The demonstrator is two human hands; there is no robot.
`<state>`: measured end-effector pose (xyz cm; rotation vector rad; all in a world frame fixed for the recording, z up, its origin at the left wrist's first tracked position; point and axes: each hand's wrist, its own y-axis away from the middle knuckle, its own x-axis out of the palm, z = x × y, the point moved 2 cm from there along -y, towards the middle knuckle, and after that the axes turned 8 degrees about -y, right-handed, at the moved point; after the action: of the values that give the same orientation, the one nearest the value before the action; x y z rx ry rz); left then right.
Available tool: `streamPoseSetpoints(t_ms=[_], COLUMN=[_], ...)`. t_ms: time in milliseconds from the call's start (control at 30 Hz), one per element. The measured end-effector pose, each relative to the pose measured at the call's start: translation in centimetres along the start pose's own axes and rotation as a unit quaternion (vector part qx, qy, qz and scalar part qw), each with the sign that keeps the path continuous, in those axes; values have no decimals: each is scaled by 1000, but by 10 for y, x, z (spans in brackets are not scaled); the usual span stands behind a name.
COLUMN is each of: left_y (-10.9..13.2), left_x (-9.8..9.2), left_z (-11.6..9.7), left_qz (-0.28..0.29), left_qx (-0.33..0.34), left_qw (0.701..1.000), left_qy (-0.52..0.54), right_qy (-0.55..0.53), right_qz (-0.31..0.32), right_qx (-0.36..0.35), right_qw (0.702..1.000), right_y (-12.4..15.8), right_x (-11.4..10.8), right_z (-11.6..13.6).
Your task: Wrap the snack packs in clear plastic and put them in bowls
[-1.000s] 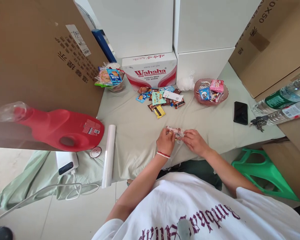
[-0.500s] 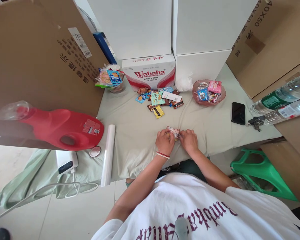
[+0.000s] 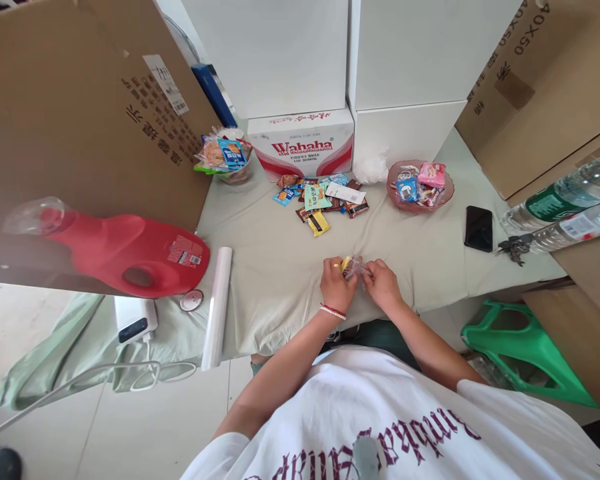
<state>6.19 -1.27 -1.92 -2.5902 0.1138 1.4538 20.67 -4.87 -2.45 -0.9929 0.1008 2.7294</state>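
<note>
Near the front edge of the cloth-covered table (image 3: 275, 280), both hands grip a small bundle of snack packets in clear plastic (image 3: 354, 267). My left hand (image 3: 337, 285) is closed around its left side, where a bit of yellow wrapper shows. My right hand (image 3: 381, 283) pinches the clear plastic at the right side. The fingers partly hide what is inside. Farther back lies a pile of wrapped snacks (image 3: 318, 198), with a yellow packet (image 3: 319, 224) at its front. A pink glass bowl (image 3: 419, 208) of small packets stands to its right.
A clear bowl of snacks (image 3: 237, 175) stands back left, beside a Wahaba-style carton (image 3: 303, 147). A crumpled plastic bag (image 3: 371, 167) lies by the pink bowl. Left are a plastic film roll (image 3: 217, 307) and a red jug (image 3: 140, 257); right, a phone (image 3: 479, 229), keys (image 3: 514, 247) and bottles (image 3: 555, 200).
The bundle has turned in my hands: its reddish printed face has given way to yellow wrapper and gathered clear plastic. My left hand has shifted slightly right and rolled over.
</note>
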Motion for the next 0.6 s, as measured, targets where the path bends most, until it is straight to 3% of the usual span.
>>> streamPoseSetpoints(t_ms=[100, 200, 267, 333, 400, 467, 533, 600], left_y=[8, 15, 21, 28, 35, 41, 45, 48], left_x=[-1, 0, 2, 3, 1, -6, -18, -34], left_z=[-7, -8, -9, -9, -7, 5, 28, 63], left_qz=[-20, -10, 9, 36, 64, 81, 80, 71], left_qx=[95, 174, 223, 281, 327, 334, 304, 254], left_qw=[994, 980, 972, 958, 943, 937, 945, 962], left_qy=[-59, -92, -79, -41, 12, 61, 85, 69], right_qy=[-187, -432, -532, -558, -524, -450, -362, -263], right_qz=[6, 31, 39, 32, 16, -7, -49, -109], right_qx=[27, 131, 176, 182, 163, 124, 80, 37], right_qw=[982, 892, 827, 809, 836, 885, 927, 958], right_y=[3, 11, 18, 25, 27, 18, -5, -42], right_x=[4, 11, 15, 18, 15, 1, -31, -83], right_z=[5, 5, 4, 5, 4, -1, -12, -29])
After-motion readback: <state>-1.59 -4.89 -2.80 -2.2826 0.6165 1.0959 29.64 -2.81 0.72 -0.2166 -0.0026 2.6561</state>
